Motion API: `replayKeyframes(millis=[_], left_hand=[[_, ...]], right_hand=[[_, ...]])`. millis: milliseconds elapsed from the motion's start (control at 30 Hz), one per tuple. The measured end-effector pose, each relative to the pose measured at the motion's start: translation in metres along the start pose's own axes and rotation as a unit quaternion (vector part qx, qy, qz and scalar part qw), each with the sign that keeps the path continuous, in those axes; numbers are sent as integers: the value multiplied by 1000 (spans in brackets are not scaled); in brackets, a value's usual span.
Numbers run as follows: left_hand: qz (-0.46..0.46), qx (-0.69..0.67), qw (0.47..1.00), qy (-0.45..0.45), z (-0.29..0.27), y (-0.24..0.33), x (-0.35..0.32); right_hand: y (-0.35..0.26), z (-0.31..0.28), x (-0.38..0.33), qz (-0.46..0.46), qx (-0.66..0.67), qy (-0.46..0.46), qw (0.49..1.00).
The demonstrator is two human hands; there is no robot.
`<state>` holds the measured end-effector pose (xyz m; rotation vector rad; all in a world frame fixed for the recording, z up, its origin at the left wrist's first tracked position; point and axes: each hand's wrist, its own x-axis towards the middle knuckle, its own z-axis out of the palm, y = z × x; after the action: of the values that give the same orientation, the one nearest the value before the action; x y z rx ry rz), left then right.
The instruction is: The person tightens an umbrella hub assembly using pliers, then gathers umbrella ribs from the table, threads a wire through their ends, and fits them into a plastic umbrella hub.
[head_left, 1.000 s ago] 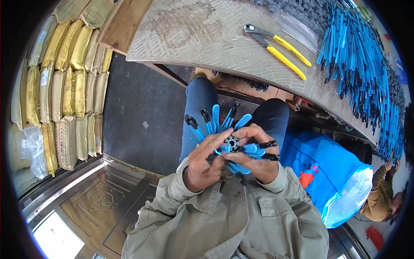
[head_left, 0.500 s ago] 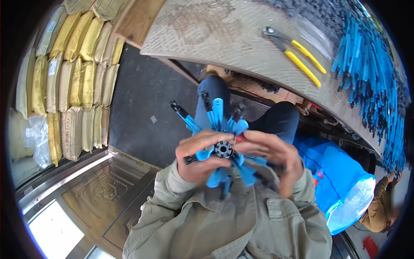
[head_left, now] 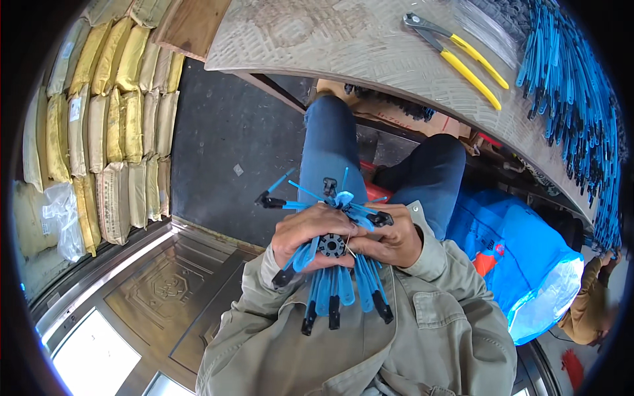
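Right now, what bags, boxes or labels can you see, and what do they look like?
Sacks: stacked in rows on the left, plump, yellow and tan; a few bear small pale labels.
Clear plastic bag: low on the left beside the sacks, crumpled, see-through.
Blue bag: on the right by the knee, big, bright blue with a whitish end and a red mark.
Cardboard box: under the table, brown.

A worn, pale wooden table (head_left: 317, 39) stands in front of the seated person. On it lie yellow-handled pliers (head_left: 462, 56) and, toward the right, a long heap of blue strips (head_left: 574, 92) with what look like black tips.
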<state>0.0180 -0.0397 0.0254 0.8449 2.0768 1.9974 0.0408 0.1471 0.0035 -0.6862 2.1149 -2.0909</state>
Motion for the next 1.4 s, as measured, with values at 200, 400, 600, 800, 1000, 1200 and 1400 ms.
replayKeyframes(millis=[200, 400, 600, 800, 1000, 1200, 1400], left_hand=[[-25, 39, 999, 9, 5, 3, -3], [-36, 35, 999, 8, 11, 3, 4], [-85, 112, 988, 67, 15, 3, 8], [-46, 74, 987, 138, 22, -22, 8], [-93, 40, 990, 96, 28, -9, 27], [-116, -13, 993, 26, 14, -13, 27], [-145, -43, 988, -26, 4, -10, 29]], right_hand=[[-2, 3, -2, 67, 34, 50, 996], [14, -16, 8, 154, 93, -20, 984], [20, -34, 22, 132, 76, -52, 987], [-27, -130, 62, -97, -410, 177, 889], [-14, -178, 73, -33, -659, 152, 736], [-19, -176, 61, 0, -466, 233, 854], [-52, -102, 3, -61, -390, 12, 919]])
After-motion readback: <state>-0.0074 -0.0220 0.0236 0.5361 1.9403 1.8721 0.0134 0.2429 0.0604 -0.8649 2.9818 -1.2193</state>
